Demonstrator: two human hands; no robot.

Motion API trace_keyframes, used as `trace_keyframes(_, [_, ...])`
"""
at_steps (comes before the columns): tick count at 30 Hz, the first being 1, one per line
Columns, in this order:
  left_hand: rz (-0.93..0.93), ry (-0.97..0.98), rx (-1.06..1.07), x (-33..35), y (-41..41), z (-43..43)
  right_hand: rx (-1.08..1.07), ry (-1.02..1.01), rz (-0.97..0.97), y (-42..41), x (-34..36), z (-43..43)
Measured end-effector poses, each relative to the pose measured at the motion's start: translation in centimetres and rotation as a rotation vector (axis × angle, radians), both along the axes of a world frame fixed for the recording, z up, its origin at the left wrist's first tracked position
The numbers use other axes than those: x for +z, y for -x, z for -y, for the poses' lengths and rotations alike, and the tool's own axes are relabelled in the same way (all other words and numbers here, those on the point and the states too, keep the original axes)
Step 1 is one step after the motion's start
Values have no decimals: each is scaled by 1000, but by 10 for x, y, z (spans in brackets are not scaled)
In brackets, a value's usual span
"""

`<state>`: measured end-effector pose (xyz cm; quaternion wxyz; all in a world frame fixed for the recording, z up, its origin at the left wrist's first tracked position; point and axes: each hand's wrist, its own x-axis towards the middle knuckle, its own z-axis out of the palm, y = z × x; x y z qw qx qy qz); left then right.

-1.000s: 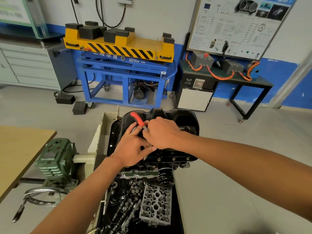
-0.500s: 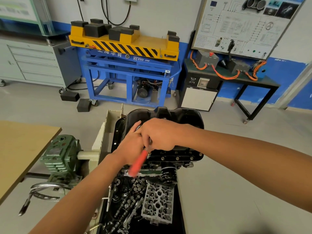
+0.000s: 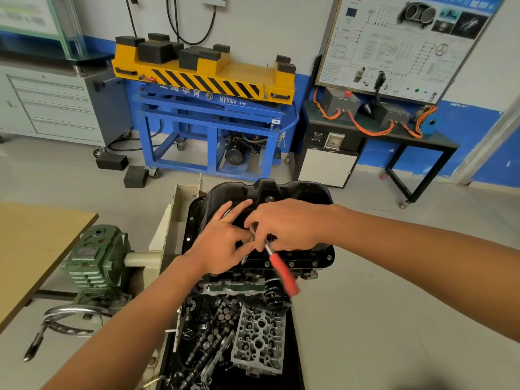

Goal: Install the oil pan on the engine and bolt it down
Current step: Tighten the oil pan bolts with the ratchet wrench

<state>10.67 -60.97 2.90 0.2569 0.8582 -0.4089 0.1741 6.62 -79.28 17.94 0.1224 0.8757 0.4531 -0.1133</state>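
Smooth grey concrete floor (image 3: 394, 305), white wall (image 3: 281, 23) with blue band. Glossy black stamped-metal oil pan (image 3: 298, 192) sits atop engine (image 3: 233, 288). Right hand (image 3: 289, 226) curled round red-handled steel ratchet (image 3: 284, 274); left hand (image 3: 222, 244) flat, fingers straight, resting on pan.

Both bare forearms reach forward from the lower corners and meet at the centre; the left hand (image 3: 222, 243) lies palm down, fingers spread and fairly straight, thumb turned toward the other hand; the right hand (image 3: 289, 223), knuckles up, curls its fingers round the wrench (image 3: 284, 274) near its head; the two hands sit close together, seemingly touching at the fingertips.
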Motion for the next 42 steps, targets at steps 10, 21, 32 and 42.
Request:
trace_keyframes(10, [83, 3, 54, 1, 1, 5, -631, -354, 117, 3, -18, -29])
trace_keyframes(21, [125, -66, 61, -1, 0, 4, -447, -183, -37, -6, 2, -33])
trace_keyframes(32, [25, -48, 32, 0, 0, 1, -108, 98, -18, 1, -2, -21])
trace_keyframes(42, [121, -18, 37, -1, -1, 3, -531, -280, 155, 3, -19, -34])
